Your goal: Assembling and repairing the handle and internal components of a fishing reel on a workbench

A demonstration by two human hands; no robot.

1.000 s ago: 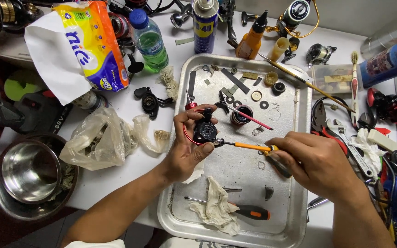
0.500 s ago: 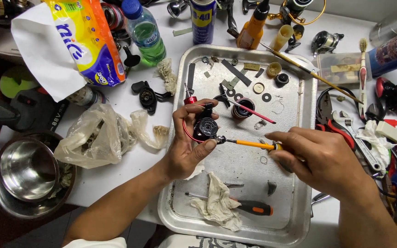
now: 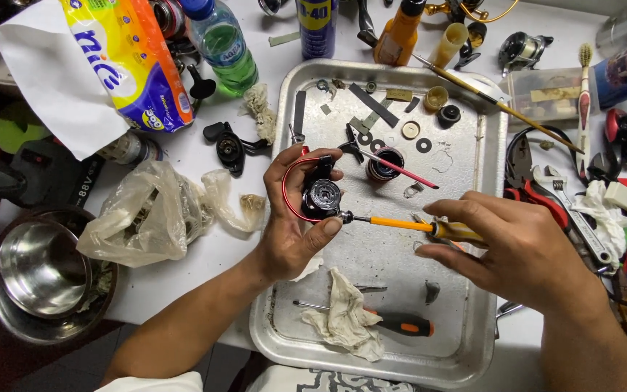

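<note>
My left hand [image 3: 292, 232] grips a black and red fishing reel body [image 3: 319, 194] above a metal tray [image 3: 473, 131], thumb and fingers wrapped around it. In my right hand [image 3: 506, 250] is a yellow-handled screwdriver [image 3: 408, 225], held level with its tip pressed against the lower right side of the reel. Small reel parts [image 3: 408, 131] such as washers, plates and caps lie scattered at the top of the tray. A small pot with a red-handled brush [image 3: 390, 165] stands just right of the reel.
In the tray's lower part lie a dirty rag [image 3: 342, 319] and an orange-handled screwdriver [image 3: 400, 324]. A steel bowl [image 3: 38, 268], a plastic bag [image 3: 146, 218], a tissue pack [image 3: 132, 65] and a green bottle [image 3: 223, 47] sit left. Pliers and wrenches [image 3: 553, 196] lie right.
The view has shifted a little. Both hands stay over the tray, with the screwdriver tip held against the reel throughout.
</note>
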